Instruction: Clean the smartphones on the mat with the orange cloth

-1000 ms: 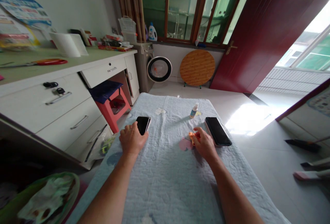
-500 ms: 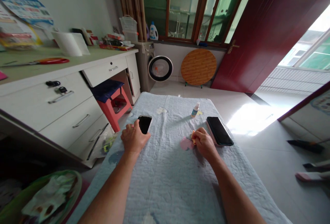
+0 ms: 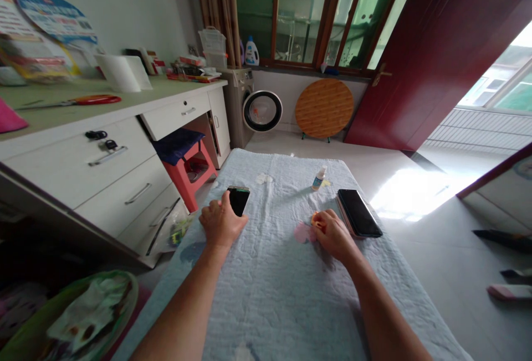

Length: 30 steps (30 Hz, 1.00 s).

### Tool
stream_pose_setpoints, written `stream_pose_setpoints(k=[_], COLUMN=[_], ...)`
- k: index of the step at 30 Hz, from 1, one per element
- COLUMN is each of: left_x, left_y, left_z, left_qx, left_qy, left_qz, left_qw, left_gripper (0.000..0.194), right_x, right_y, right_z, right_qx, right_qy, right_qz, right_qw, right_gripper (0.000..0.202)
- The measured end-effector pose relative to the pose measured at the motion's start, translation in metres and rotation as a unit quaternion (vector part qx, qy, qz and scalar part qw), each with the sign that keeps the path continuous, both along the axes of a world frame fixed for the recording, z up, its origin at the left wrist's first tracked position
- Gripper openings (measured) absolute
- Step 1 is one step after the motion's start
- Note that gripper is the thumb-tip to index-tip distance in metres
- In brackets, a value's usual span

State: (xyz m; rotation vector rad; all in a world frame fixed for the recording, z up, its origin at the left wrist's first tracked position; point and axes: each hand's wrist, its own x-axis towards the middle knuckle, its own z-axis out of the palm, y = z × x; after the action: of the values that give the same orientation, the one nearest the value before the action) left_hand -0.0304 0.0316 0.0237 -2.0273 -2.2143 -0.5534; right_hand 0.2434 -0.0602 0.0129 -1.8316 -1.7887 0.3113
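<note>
My left hand (image 3: 221, 222) grips a smartphone (image 3: 240, 200) by its sides, fingers along the left edge and thumb near the lower right corner. The dark screen faces up, with its top end slightly raised. My right hand (image 3: 332, 232) is closed around a small orange, soft-looking piece, perhaps a cloth (image 3: 315, 218), just above the quilted cover (image 3: 274, 283). Most of that piece is hidden by the fingers. Right of this hand lies a larger black-screened device (image 3: 359, 212) on a pinkish case or block. A small spray bottle (image 3: 319, 179) stands upright farther back.
A white desk (image 3: 120, 156) with drawers runs along the left, a red stool (image 3: 189, 175) under it. At lower left is a green basket (image 3: 132, 294) with crumpled tissue. A washing machine (image 3: 238, 95) with its door open and a round wooden tabletop (image 3: 324, 107) stand behind.
The whole view has shifted slightly. In my right hand the orange piece now sits higher and looks more bunched between the fingers. My left hand keeps its grip on the smartphone.
</note>
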Motion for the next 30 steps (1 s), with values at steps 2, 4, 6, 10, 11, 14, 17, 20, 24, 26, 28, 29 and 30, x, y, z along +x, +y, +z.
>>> stream_pose_setpoints(k=[2,4,6,10,11,14,17,20,24,26,28,29,30], left_x=[0.002,0.004,0.004,0.002,0.001,-0.001,-0.003,-0.008,-0.013,-0.013,-0.012,-0.011,-0.01], left_y=[-0.001,-0.002,-0.002,-0.001,-0.001,0.0,0.0,0.003,0.006,0.007,0.007,0.006,0.006], left_z=[0.001,0.0,-0.001,-0.008,-0.009,-0.011,-0.01,-0.007,-0.004,-0.004,-0.005,-0.005,-0.005], left_qx=[0.011,0.014,0.013,0.037,0.041,0.037,0.032,0.024,0.0,-0.004,-0.004,-0.005,-0.007], left_qy=[-0.015,-0.021,-0.008,0.019,0.023,0.029,0.029,0.031,0.041,0.045,0.05,0.052,0.053], left_qz=[-0.021,-0.037,-0.039,-0.057,-0.066,-0.077,-0.07,-0.067,-0.058,-0.048,-0.039,-0.034,-0.028], left_qw=[1.0,0.999,0.999,0.998,0.997,0.996,0.997,0.997,0.997,0.998,0.998,0.998,0.998], left_gripper=[0.058,0.054,0.051,0.06,0.064,0.063,0.053,0.046,0.047,0.05,0.052,0.053,0.054], right_x=[0.001,0.001,0.0,-0.001,-0.001,-0.001,-0.001,-0.001,-0.001,0.001,0.002,0.003,0.004], right_y=[0.0,0.0,0.0,0.0,0.0,0.0,0.0,-0.001,0.0,0.001,0.002,0.003,0.003], right_z=[0.003,0.006,0.007,0.006,0.006,0.006,0.006,0.007,0.005,0.002,-0.002,-0.004,-0.005], right_qx=[-0.004,-0.006,-0.008,-0.008,-0.008,-0.006,-0.006,-0.005,0.002,0.007,0.012,0.014,0.014], right_qy=[0.008,0.011,0.008,-0.005,-0.009,-0.014,-0.01,0.001,0.026,0.039,0.044,0.042,0.037], right_qz=[0.009,0.013,0.01,0.013,0.016,0.022,0.026,0.022,0.013,-0.001,-0.025,-0.036,-0.044], right_qw=[1.0,1.0,1.0,1.0,1.0,1.0,1.0,1.0,1.0,0.999,0.999,0.998,0.998], right_gripper=[0.016,0.02,0.021,0.023,0.023,0.023,0.024,0.024,0.023,0.021,0.026,0.029,0.03])
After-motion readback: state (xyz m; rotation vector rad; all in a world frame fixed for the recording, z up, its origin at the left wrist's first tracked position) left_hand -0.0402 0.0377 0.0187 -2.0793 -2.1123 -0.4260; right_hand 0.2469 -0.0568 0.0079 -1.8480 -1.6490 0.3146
